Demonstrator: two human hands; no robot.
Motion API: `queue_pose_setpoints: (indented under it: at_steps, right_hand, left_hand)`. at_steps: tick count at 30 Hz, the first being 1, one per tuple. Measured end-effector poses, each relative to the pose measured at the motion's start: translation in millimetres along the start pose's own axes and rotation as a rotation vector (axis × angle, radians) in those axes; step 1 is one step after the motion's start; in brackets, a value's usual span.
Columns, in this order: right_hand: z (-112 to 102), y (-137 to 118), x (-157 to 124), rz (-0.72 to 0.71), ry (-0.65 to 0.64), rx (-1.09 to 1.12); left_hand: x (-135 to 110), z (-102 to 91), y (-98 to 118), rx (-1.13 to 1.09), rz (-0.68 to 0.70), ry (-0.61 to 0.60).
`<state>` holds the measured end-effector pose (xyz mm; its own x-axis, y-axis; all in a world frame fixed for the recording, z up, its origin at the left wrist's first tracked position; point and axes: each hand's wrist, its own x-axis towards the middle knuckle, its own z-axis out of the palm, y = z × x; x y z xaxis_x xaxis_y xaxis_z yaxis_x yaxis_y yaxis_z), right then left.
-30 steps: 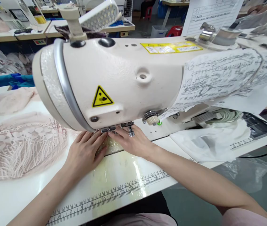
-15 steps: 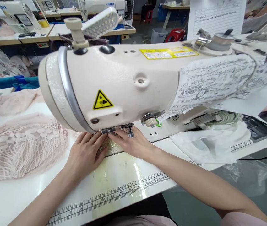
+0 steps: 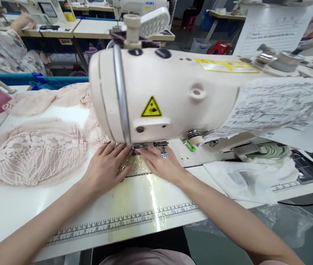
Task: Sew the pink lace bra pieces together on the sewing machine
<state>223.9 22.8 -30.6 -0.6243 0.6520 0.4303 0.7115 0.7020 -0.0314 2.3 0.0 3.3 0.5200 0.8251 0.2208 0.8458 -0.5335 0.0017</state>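
My left hand [image 3: 105, 163] lies flat beside the needle area of a white sewing machine [image 3: 178, 92], fingers stretched forward and thumb out to the side. Under its fingertips is the near edge of a pale pink lace fabric [image 3: 94, 127], which runs back behind the machine head. My right hand [image 3: 164, 163] rests on the machine bed, fingers extended toward the needle area. Its fingertips are partly hidden by the presser parts [image 3: 151, 146], and any cloth under them is hard to make out.
A pink lace piece [image 3: 37, 158] with white fringe-like strands lies at left. White cloth [image 3: 250, 176] and a coiled pale cord [image 3: 269, 152] sit at right. A ruler strip [image 3: 129, 221] runs along the table's front. A co-worker's hand [image 3: 22, 23] is at another machine.
The view has swung left, so the machine appears farther right. Both hands stay by the needle area, with fingers still laid out. More of the co-worker shows at upper left.
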Motion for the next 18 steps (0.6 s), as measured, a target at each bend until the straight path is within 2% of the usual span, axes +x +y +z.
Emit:
queue_pose_setpoints:
  at_steps: [4, 7, 9, 14, 18]
  right_hand:
    - [3.2, 5.2, 2.6, 0.081, -0.022, 0.082]
    - [1.8, 6.2, 7.8, 0.142, -0.033, 0.144]
    - [-0.5, 5.2, 10.8, 0.183, -0.037, 0.204]
    - [-3.8, 2.4, 11.8, 0.326, -0.119, 0.361]
    - [1.7, 5.6, 4.7, 0.331, -0.122, 0.316]
  left_hand:
    - [15.4, -8.5, -12.6, -0.035, -0.123, -0.049]
    - [22.9, -13.1, -24.4, 0.047, -0.258, -0.009]
    - [20.8, -16.6, -31.0, 0.074, -0.291, 0.015]
    - [-5.0, -25.2, -42.1, 0.104, -0.203, 0.102]
    - [-29.6, -20.4, -44.1, 0.153, -0.090, 0.199]
